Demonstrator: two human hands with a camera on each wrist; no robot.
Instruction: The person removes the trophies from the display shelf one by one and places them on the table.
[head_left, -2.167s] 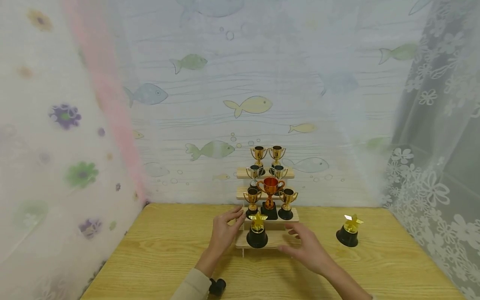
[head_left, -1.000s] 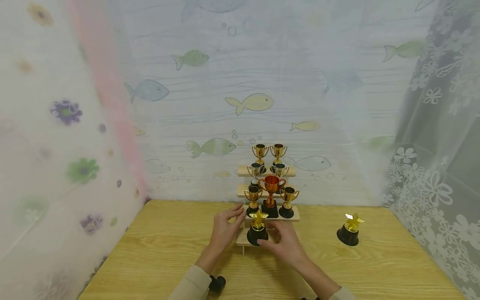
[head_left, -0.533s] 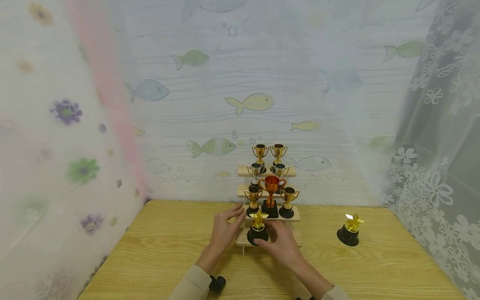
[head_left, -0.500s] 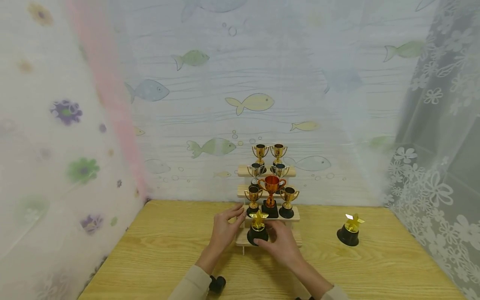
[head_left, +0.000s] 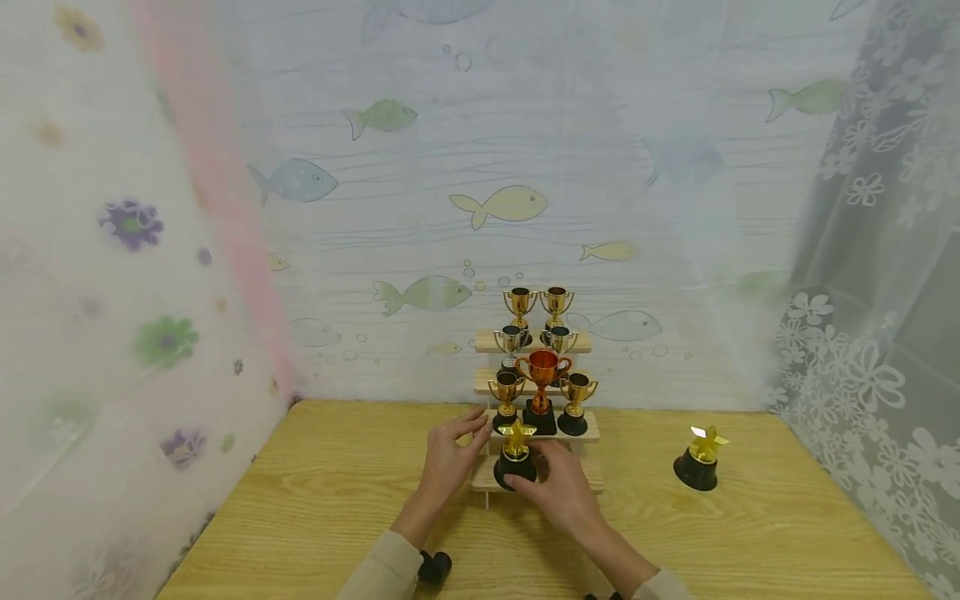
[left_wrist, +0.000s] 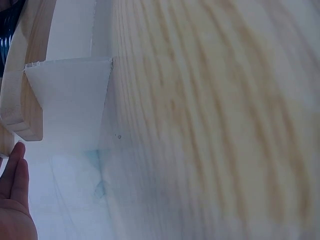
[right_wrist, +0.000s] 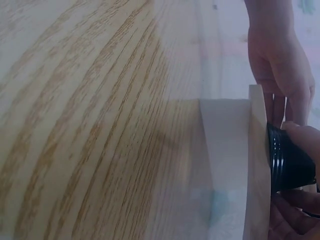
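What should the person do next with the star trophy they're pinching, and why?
I'd gently let go with the right hand. The star trophy seems to stand upright with its black base on the bottom shelf, so it probably won't tip. That would free the fingers for the other star trophy on the table.

The left hand's (left_wrist: 15, 200) fingertips lie just beside a shelf (left_wrist: 21, 105), a white panel (left_wrist: 70, 95) spanning between it and the table (left_wrist: 200, 115).

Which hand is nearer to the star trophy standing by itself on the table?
Right. The right hand holds the other star trophy low on the shelf stand, left of the lone star trophy; the left hand is farther off, at the stand's left end.
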